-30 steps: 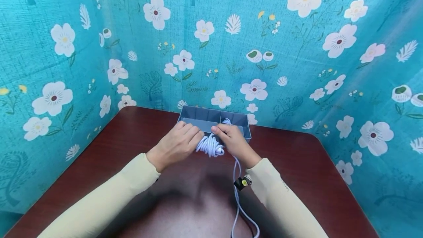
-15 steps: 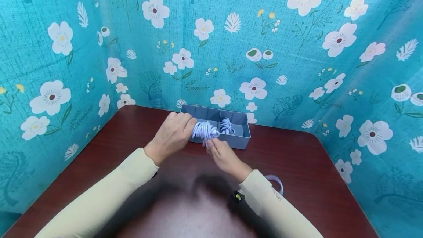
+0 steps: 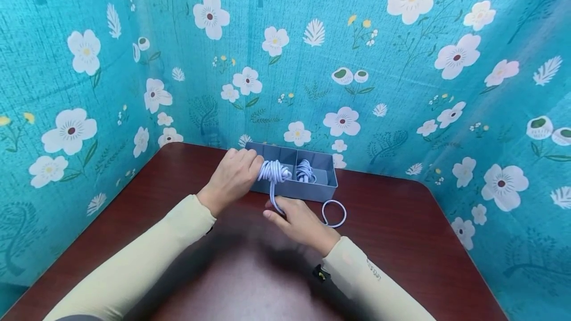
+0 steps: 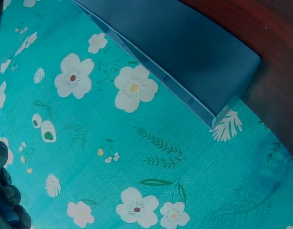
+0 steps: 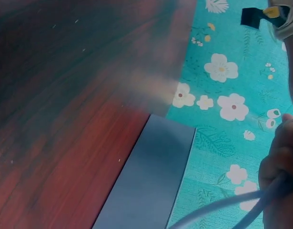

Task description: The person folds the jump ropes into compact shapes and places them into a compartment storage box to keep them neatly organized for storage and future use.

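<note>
My left hand [image 3: 234, 177] grips a wound bundle of pale lavender cord [image 3: 273, 171], whose right end sticks out past the fingers. From that bundle a strand drops to my right hand [image 3: 303, 224], which holds it between thumb and fingers lower down. A loose loop of the cord [image 3: 334, 213] shows beyond the right hand, over the table. In the right wrist view two strands of cord [image 5: 217, 206] come out of the right hand [image 5: 282, 167]. Only the left hand's fingertips [image 4: 12, 196] show at the edge of the left wrist view.
Behind the hands, a grey-blue divided box [image 3: 312, 191] stands on the dark red-brown table [image 3: 392, 227]. Another coiled cord [image 3: 305, 170] lies in its right compartment, beside the divider. A turquoise flowered curtain [image 3: 285, 63] hangs around the back and sides of the table.
The right hand has come down from above the bundle to below it, drawing the strand with it. The trailing cord has swung from below the right wrist to its far side.
</note>
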Tool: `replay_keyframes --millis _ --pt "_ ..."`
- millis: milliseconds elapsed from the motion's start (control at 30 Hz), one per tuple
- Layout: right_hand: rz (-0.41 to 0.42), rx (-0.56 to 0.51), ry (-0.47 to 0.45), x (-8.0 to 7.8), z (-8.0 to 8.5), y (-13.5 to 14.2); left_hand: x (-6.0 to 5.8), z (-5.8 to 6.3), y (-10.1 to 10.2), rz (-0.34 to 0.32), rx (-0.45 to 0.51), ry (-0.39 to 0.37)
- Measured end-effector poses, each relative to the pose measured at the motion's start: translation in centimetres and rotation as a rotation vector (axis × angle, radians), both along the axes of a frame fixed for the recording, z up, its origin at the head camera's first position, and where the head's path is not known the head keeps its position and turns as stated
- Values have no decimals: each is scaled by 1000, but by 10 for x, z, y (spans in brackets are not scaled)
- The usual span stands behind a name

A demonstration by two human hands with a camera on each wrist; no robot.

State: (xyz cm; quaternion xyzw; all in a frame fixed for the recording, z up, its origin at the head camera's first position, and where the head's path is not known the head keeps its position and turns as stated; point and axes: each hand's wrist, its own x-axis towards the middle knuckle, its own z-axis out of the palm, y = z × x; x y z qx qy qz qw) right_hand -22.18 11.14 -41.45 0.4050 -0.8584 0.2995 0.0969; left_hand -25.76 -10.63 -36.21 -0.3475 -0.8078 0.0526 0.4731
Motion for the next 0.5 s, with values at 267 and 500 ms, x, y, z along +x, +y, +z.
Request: replay_keyframes --millis 267,500 --pt "8 50 -37 7 1 3 -4 -5 5 94 11 -16" --pt "-5 157 46 14 4 3 -3 -8 11 175 26 -37"
